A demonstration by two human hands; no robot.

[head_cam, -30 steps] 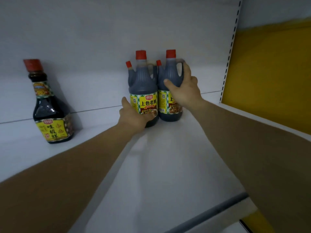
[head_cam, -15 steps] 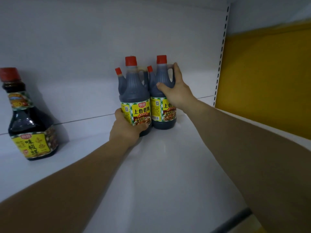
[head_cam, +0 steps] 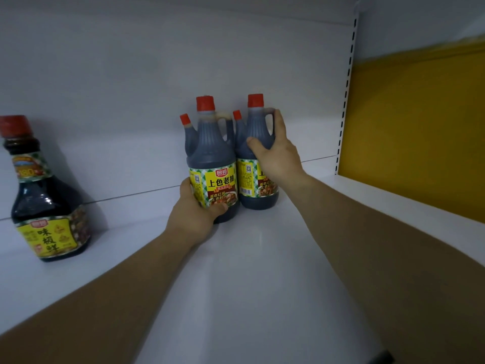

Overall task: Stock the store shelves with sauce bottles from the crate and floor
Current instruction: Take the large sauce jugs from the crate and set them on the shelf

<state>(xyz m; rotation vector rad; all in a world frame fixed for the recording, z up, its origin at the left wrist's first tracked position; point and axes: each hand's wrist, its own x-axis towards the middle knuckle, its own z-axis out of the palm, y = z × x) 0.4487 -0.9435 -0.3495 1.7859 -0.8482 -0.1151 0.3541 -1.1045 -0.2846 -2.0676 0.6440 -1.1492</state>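
White shelf (head_cam: 262, 271), store bay, viewed from front edge inward.
Near: two forearms reach in.
Left hand (head_cam: 194, 214): fingers curled round base of left bottle (head_cam: 210, 153), thumb across lbl.
Right hand (head_cam: 278, 153): wrapped over shoulder of right bottle (head_cam: 254, 127), fingers at its handle.
Both bottles: upright on shelf, touching, mid-bay, close to back panel (head_cam: 157, 74). Each w/ dark sauce filled to neck, red cap, small side spout, moulded handle.
Handling (est.): heavy for size; prob. rigid plastic, smooth, maybe slick. Take by handle or w/ palm round body, not by cap.
Far left: third bottle (head_cam: 47, 195), squat, red cap, well apart from pair.
Right, at rear: slotted upright (head_cam: 346, 88), then yellow panel (head_cam: 420, 127).
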